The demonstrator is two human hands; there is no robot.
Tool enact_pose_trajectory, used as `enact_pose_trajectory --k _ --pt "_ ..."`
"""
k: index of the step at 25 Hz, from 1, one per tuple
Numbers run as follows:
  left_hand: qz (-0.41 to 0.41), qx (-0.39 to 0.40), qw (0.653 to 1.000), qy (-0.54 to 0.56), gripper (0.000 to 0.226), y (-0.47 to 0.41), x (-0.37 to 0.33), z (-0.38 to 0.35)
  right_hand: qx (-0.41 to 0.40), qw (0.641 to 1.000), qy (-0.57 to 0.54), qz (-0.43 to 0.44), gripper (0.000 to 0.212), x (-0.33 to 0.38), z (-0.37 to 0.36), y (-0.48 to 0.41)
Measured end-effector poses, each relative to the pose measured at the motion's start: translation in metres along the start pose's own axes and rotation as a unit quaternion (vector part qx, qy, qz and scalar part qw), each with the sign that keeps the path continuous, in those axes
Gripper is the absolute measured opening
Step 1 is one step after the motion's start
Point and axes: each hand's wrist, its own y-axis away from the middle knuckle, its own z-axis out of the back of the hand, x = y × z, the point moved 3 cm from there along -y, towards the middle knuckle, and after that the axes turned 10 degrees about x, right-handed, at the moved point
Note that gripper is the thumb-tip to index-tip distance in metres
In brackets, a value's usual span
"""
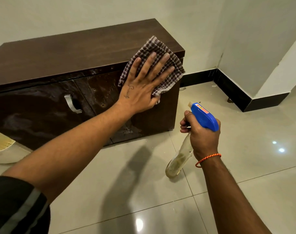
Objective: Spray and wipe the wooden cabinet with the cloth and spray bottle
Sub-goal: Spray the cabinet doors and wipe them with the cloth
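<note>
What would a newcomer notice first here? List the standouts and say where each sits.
The left hand presses flat on a brown checked cloth at the upper right corner of the dark wooden cabinet, whose front looks wet and streaked. To the right, above the tiled floor, the right hand grips a spray bottle with a bright blue trigger head, its nozzle aimed toward the cabinet.

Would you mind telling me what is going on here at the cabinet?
A person is cleaning the wooden cabinet. Their left hand presses the checked cloth flat against the front's upper right corner, fingers spread. Their right hand grips the blue-topped spray bottle off to the right, above the tiled floor. The doors look wet and streaked.
</note>
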Motion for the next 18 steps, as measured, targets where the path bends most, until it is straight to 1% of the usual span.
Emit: enact_pose_trajectory --k 3,8,10,13,15,18 --pt "-0.014 0.006 1.000 0.007 0.080 0.000 -0.021 -0.020 -0.009 1.000 0.000 -0.007 0.018 -0.004 0.006 -0.001" --pt "-0.135 0.054 0.988 -0.046 0.081 0.030 -0.083 -0.091 -0.020 1.000 -0.019 -0.015 0.018 -0.011 0.015 -0.005" --pt "-0.175 0.081 0.978 -0.074 0.083 0.048 -0.109 -0.122 -0.020 0.999 -0.017 -0.021 0.017 -0.018 0.019 -0.007" --pt "-0.232 0.128 0.956 -0.129 0.077 0.075 -0.139 -0.160 -0.020 1.000 -0.005 -0.023 0.015 -0.026 0.023 -0.008" --pt "-0.251 0.162 0.942 -0.152 0.076 0.089 -0.152 -0.176 -0.021 0.999 -0.002 -0.027 0.015 -0.030 0.025 -0.009" --pt "-0.251 0.184 0.936 -0.164 0.079 0.091 -0.154 -0.179 -0.020 0.999 0.000 -0.034 0.014 -0.035 0.026 -0.010"
